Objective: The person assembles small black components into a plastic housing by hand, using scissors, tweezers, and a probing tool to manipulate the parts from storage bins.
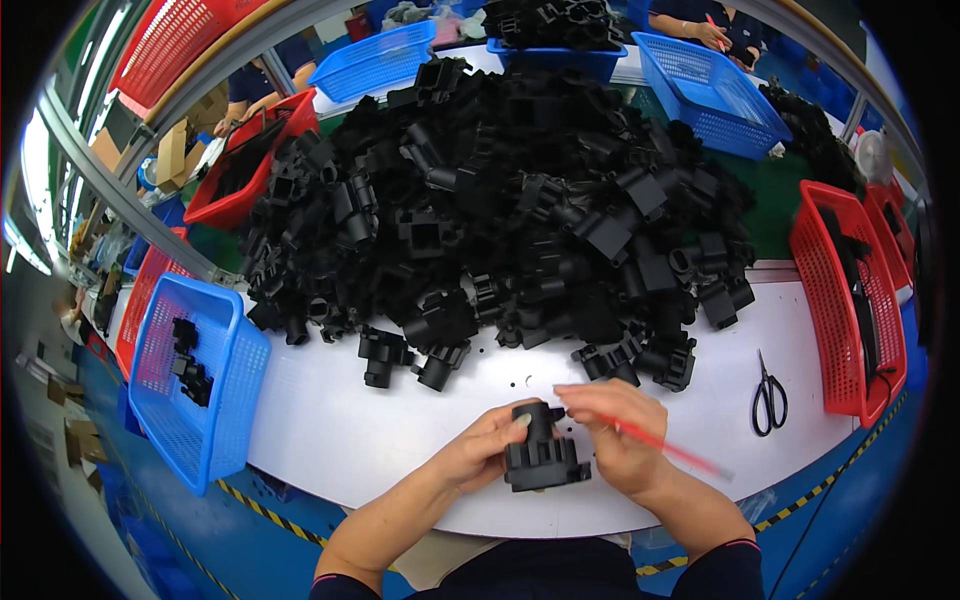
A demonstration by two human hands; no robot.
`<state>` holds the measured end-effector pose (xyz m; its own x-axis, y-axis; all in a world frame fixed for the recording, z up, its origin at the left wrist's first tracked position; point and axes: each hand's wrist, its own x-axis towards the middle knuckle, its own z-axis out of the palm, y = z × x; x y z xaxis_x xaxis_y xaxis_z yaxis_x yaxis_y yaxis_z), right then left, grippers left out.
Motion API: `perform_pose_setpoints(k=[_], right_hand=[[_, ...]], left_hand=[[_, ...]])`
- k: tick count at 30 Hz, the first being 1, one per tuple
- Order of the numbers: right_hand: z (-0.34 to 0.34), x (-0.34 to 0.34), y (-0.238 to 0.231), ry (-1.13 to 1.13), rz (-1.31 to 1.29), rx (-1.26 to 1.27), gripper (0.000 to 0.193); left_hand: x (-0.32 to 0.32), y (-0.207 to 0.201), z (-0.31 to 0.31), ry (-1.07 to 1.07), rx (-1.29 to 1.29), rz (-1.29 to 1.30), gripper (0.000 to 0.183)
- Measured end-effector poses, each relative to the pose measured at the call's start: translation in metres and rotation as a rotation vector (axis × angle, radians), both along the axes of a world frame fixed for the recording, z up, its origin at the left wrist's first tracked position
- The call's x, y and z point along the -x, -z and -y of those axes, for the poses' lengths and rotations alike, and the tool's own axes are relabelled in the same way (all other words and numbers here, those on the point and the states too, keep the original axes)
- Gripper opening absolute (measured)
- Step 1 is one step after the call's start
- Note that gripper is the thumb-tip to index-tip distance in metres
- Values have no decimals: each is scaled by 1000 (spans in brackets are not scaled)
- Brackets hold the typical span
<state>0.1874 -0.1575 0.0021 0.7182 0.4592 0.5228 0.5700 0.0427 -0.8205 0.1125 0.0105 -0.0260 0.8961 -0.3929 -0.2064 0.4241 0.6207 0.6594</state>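
My left hand (482, 446) is closed around a black moulded plastic part (545, 458), its thumb on the part's round tube. The part is held above the white table's near edge. Pinched in my right hand (622, 432) is a slim red pen-like tool (668, 446); its shaft slants down to the right, past the wrist. The fingertips of that hand are at the upper right of the part, by a small side tab. Whether the tool's tip touches the part is hidden by my fingers. Just beyond, a large heap of similar black parts (430, 230) covers the table.
Black-handled scissors (769, 398) lie at the right. A blue basket (215, 385) with a few black parts stands at the left, a red basket (835, 330) at the right. More blue baskets (715, 100) line the back, where other people (700, 32) work. Small black scraps dot the white table (330, 440).
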Motion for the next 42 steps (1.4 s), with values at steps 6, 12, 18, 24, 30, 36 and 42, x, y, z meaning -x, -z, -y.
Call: perform_pose_setpoints(k=[6,12,18,24,30,36,42], right_hand=[[12,-4,-4,37,-434,-234,11],[7,16,-12,-245,-400,-85,13],[0,15,-9,-281,-381,-51,16],[1,14,-8,-250,-327,17,15],[-1,13,-10,-198,-124,64,19],[-9,18,3,-26,353,62,20],[-3,3,-1,-54,-678,-508,17]], left_hand=[[-3,11,-4,-178,172,19,45],[-7,2,-8,-365,9,43,34],[-9,-4,-2,-374,-137,-3,31],[-8,-6,1,-411,-180,-20,30],[-8,-3,2,-433,-219,-29,28],[-5,-2,7,-432,-228,-29,26],[0,16,-5,-300,284,-129,44]])
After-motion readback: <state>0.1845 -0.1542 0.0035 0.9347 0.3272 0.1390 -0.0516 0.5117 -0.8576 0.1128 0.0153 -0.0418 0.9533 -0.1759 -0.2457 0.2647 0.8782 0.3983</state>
